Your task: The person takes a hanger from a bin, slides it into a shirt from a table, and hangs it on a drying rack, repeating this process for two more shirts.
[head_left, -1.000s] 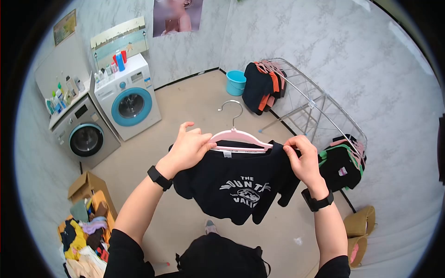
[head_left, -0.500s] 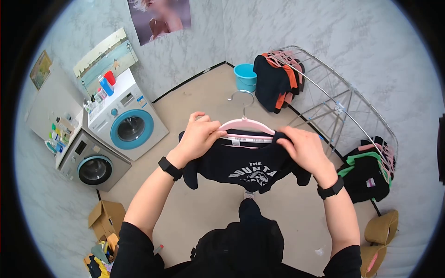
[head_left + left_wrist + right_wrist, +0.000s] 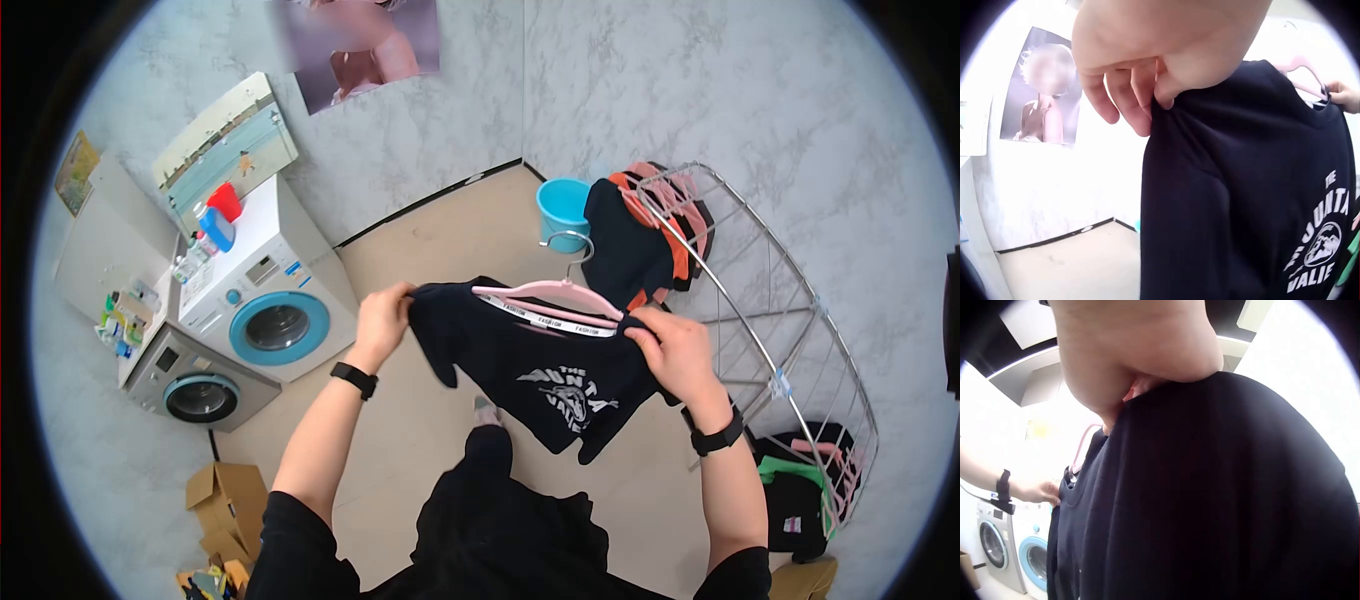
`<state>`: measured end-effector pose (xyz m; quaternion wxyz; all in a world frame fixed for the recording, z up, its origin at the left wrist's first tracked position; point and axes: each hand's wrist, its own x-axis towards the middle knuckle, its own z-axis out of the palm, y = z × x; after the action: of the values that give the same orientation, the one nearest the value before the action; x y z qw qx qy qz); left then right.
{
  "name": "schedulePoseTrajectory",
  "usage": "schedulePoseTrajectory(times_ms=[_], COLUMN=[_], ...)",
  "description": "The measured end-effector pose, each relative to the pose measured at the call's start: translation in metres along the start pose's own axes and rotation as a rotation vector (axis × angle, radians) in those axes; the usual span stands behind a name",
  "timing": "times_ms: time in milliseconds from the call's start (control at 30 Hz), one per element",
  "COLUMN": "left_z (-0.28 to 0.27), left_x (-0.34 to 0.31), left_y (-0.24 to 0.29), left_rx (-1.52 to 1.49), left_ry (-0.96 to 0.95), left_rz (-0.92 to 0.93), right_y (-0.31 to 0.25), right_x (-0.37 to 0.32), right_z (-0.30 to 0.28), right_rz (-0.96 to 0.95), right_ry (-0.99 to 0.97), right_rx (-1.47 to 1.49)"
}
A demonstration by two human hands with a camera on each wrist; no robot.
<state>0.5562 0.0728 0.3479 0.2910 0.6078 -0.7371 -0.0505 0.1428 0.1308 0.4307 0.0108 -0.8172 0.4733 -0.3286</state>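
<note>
A dark navy T-shirt with white lettering hangs stretched between my two hands in the head view. Its neckline surrounds a pink hanger, whose metal hook points up. My left hand pinches the shirt's shoulder at the left, well out from the hanger's end. In the left wrist view the thumb and fingers press the dark cloth between them. With my right hand I grip the other shoulder near the neckline, right by the hanger's end. The right wrist view shows cloth filling most of the picture, under that hand.
A silver drying rack stands at the right, with shirts on pink hangers at its far end and more clothes at its near end. A blue bucket sits beside it. Two washing machines and a cardboard box are left.
My left hand has moved from the hanger's left side out to the shirt's shoulder and spread it leftward. The right hand still holds its side. The head view has shifted, with the rack appearing nearer.
</note>
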Motion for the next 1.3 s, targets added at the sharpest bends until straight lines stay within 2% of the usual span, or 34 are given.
schedulePoseTrajectory(times_ms=[33, 133, 200, 333, 367, 433, 467, 533, 600, 667, 700, 733, 767, 833, 867, 1000, 1067, 1100, 1167, 1200, 1233, 1300], left_z=[0.005, 0.047, 0.084, 0.172, 0.197, 0.228, 0.236, 0.225, 0.236, 0.259, 0.270, 0.282, 0.296, 0.302, 0.306, 0.315, 0.318, 0.315, 0.297, 0.290, 0.293, 0.305], left_x=[0.027, 0.104, 0.156, 0.215, 0.229, 0.263, 0.273, 0.294, 0.315, 0.332, 0.341, 0.351, 0.365, 0.381, 0.390, 0.433, 0.454, 0.469, 0.504, 0.514, 0.521, 0.531], left_y=[-0.004, -0.030, -0.018, -0.002, 0.005, 0.008, 0.013, 0.032, 0.021, -0.003, -0.017, -0.034, -0.046, -0.053, -0.054, -0.051, -0.049, -0.042, -0.014, -0.001, 0.006, 0.023], left_rx=[-0.047, -0.034, -0.129, -0.660, -0.868, -0.843, -0.843, -1.081, -1.097, -1.088, -0.922, -0.809, -0.683, -0.608, -0.546, -0.474, -0.409, -0.392, -0.262, -0.244, -0.230, -0.096], left_ry=[0.056, 0.059, 0.395, -0.204, -0.324, -0.524, -0.550, -0.643, -0.739, -0.857, -0.864, -0.867, -0.887, -0.876, -0.848, -0.906, -0.949, -0.961, -1.167, -1.125, -1.148, -1.128], left_rz=[-0.061, -0.090, 0.029, -0.024, -0.156, -0.226, -0.232, -0.416, -0.412, -0.371, -0.284, -0.280, -0.274, -0.193, -0.122, -0.113, -0.039, -0.044, 0.027, 0.119, 0.136, 0.339], right_y=[0.015, 0.039, 0.058, 0.090, 0.095, 0.099, 0.107, 0.115, 0.126, 0.152, 0.166, 0.181, 0.202, 0.240, 0.256, 0.319, 0.348, 0.359, 0.381, 0.392, 0.399, 0.409], right_x=[0.011, 0.049, 0.078, 0.125, 0.137, 0.161, 0.168, 0.178, 0.190, 0.200, 0.203, 0.203, 0.205, 0.205, 0.206, 0.211, 0.215, 0.218, 0.221, 0.219, 0.215, 0.209], right_z=[0.014, 0.071, 0.117, 0.216, 0.236, 0.257, 0.269, 0.283, 0.289, 0.291, 0.290, 0.289, 0.285, 0.269, 0.265, 0.252, 0.243, 0.232, 0.215, 0.208, 0.201, 0.190], right_rz=[0.028, 0.165, 0.311, 0.555, 0.607, 0.638, 0.647, 0.675, 0.691, 0.641, 0.578, 0.590, 0.615, 0.836, 0.840, 0.811, 0.776, 0.868, 0.847, 0.865, 0.891, 0.927], right_ry=[-0.033, -0.033, -0.055, -0.087, -0.094, -0.038, -0.011, 0.021, -0.237, -0.259, -0.284, -0.196, -0.187, -0.088, -0.076, 0.121, 0.236, 0.222, 0.325, 0.334, 0.347, 0.391], right_rx=[-0.002, 0.055, 0.074, 0.114, 0.133, 0.222, 0.303, 0.386, 0.483, 0.516, 0.554, 0.505, 0.513, 0.534, 0.535, 0.479, 0.426, 0.439, 0.371, 0.371, 0.369, 0.338])
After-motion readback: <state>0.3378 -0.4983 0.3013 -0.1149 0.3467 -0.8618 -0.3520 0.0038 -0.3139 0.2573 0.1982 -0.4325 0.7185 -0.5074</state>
